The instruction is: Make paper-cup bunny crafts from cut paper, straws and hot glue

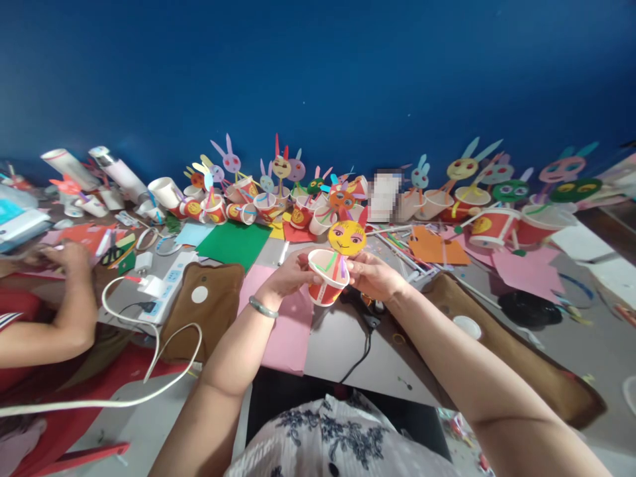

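Between my two hands I hold a red and white paper cup (328,291) above the table, its mouth tilted toward me. A round yellow paper face (346,238) with red ears rises from its rim, and coloured strips show inside the cup. My left hand (291,275) is closed on the cup's left side, fingers at the rim. My right hand (375,275) pinches the right side of the rim, near the base of the yellow face. Under the right hand lies a dark tool with a black cord (371,321), partly hidden.
Several finished cups with paper animal faces (281,167) line the blue wall. Pink paper (285,324), green paper (233,248) and orange paper (437,245) lie on the table. A white power strip (171,285) and brown cushions (206,308) are nearby. Another person's arm (74,305) is at left.
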### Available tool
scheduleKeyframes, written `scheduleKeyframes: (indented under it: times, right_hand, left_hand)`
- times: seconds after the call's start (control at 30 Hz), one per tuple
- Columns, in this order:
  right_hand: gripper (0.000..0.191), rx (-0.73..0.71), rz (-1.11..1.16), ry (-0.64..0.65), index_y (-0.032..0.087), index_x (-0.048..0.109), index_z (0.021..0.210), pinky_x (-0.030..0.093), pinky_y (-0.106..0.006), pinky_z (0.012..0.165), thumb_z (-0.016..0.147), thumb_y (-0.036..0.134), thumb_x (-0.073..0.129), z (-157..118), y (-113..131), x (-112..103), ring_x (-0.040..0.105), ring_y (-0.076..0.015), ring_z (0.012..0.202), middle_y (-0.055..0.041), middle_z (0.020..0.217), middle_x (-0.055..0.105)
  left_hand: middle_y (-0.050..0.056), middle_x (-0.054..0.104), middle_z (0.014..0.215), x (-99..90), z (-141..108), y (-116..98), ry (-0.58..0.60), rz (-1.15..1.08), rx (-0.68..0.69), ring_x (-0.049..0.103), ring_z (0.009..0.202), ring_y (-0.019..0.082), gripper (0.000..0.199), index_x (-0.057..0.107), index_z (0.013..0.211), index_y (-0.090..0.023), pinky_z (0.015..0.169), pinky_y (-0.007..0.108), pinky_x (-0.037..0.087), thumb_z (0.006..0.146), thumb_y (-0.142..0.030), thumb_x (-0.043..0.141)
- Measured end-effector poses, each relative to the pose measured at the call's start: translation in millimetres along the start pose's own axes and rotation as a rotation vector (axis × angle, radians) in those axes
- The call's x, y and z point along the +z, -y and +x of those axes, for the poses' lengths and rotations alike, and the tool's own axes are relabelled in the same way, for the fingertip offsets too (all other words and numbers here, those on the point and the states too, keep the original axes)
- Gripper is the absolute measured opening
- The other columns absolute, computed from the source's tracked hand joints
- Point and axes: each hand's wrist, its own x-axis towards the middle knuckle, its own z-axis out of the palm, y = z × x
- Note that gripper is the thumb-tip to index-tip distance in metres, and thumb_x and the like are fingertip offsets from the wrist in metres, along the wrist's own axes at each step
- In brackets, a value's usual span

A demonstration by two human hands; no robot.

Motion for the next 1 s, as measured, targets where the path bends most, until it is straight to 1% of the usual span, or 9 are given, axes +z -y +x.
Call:
scheduleKeyframes:
  times: [0.1, 0.17, 0.23, 0.37, 0.47, 0.57, 0.7, 0.83, 1.0]
  right_hand:
    - [0.035, -0.052, 0.03, -0.091, 0.019, 0.063, 0.075, 0.035, -0.024, 0.05, 0.066, 0.04, 0.09, 2, 0, 0, 0.042, -0.0076, 0.053, 0.0038, 0.065, 0.056]
    - [0.034, -0.091, 0.044, -0.131, 0.02, 0.062, 0.075, 0.035, -0.023, 0.049, 0.066, 0.039, 0.089, 2, 0, 0, 0.042, -0.0074, 0.052, 0.0048, 0.063, 0.055]
    - [0.034, -0.117, 0.029, -0.15, 0.021, 0.062, 0.076, 0.036, -0.023, 0.049, 0.067, 0.039, 0.089, 2, 0, 0, 0.043, -0.0074, 0.052, 0.0047, 0.064, 0.057]
    - [0.032, -0.136, -0.03, -0.18, 0.022, 0.064, 0.08, 0.042, -0.026, 0.051, 0.068, 0.041, 0.088, 1, -1, 0, 0.048, -0.0084, 0.053, 0.0029, 0.071, 0.064]
    - [0.032, -0.143, -0.033, -0.209, 0.022, 0.065, 0.083, 0.045, -0.026, 0.054, 0.067, 0.036, 0.089, 1, -2, 1, 0.052, -0.0087, 0.055, 0.003, 0.073, 0.067]
    - [0.033, -0.138, -0.011, -0.231, 0.022, 0.068, 0.084, 0.046, -0.024, 0.055, 0.063, 0.031, 0.092, 2, -3, 2, 0.056, -0.0088, 0.058, 0.0026, 0.075, 0.069]
    - [0.037, -0.139, -0.01, -0.244, 0.021, 0.069, 0.082, 0.046, -0.023, 0.053, 0.057, 0.031, 0.094, 3, -3, 4, 0.057, -0.0094, 0.058, 0.0021, 0.074, 0.069]
    - [0.04, -0.123, -0.051, -0.246, 0.022, 0.067, 0.084, 0.048, -0.025, 0.055, 0.057, 0.031, 0.094, 3, -4, 4, 0.061, -0.0108, 0.06, 0.0023, 0.074, 0.069]
    - [0.042, -0.13, -0.105, -0.221, 0.022, 0.064, 0.085, 0.048, -0.025, 0.058, 0.058, 0.033, 0.095, 3, -7, 0, 0.063, -0.0117, 0.064, 0.002, 0.078, 0.07]
  left_hand:
    - [0.011, 0.076, 0.104, -1.5, 1, -3, -0.039, -0.013, 0.012, 0.07, 0.105, 0.03, 0.068, 0.075, 0.11, -0.015, 0.097, 0.04, 0.051, 0.051, -0.041, 0.098]
    - [0.011, 0.076, 0.103, -2.9, 2, -4, -0.064, -0.029, 0.015, 0.07, 0.105, 0.03, 0.066, 0.075, 0.109, -0.015, 0.096, 0.039, 0.051, 0.053, -0.039, 0.097]
    - [0.01, 0.076, 0.102, -4.2, 2, -4, -0.1, -0.051, 0.011, 0.07, 0.103, 0.029, 0.062, 0.074, 0.107, -0.015, 0.092, 0.037, 0.052, 0.054, -0.039, 0.096]
    - [0.006, 0.076, 0.092, -5.7, 3, -2, -0.19, -0.054, -0.002, 0.071, 0.092, 0.024, 0.056, 0.074, 0.097, -0.016, 0.081, 0.033, 0.053, 0.053, -0.042, 0.096]
    - [0.005, 0.076, 0.088, -5.3, 4, -2, -0.24, -0.028, 0.002, 0.07, 0.089, 0.023, 0.058, 0.074, 0.096, -0.017, 0.077, 0.031, 0.053, 0.05, -0.043, 0.097]
    - [0.005, 0.076, 0.09, -4.6, 4, -4, -0.24, -0.012, 0.009, 0.071, 0.089, 0.023, 0.059, 0.074, 0.098, -0.017, 0.078, 0.031, 0.053, 0.051, -0.044, 0.096]
    - [0.007, 0.077, 0.093, -6.5, 5, -5, -0.235, -0.016, 0.032, 0.071, 0.093, 0.025, 0.058, 0.073, 0.098, -0.016, 0.08, 0.032, 0.053, 0.053, -0.044, 0.096]
    - [0.008, 0.077, 0.097, -10.2, 5, -4, -0.256, -0.009, 0.054, 0.071, 0.098, 0.026, 0.058, 0.073, 0.101, -0.016, 0.083, 0.033, 0.053, 0.055, -0.045, 0.095]
    - [0.008, 0.077, 0.097, -10.0, 6, -7, -0.284, -0.008, 0.065, 0.072, 0.095, 0.026, 0.061, 0.072, 0.103, -0.016, 0.082, 0.034, 0.053, 0.054, -0.045, 0.095]
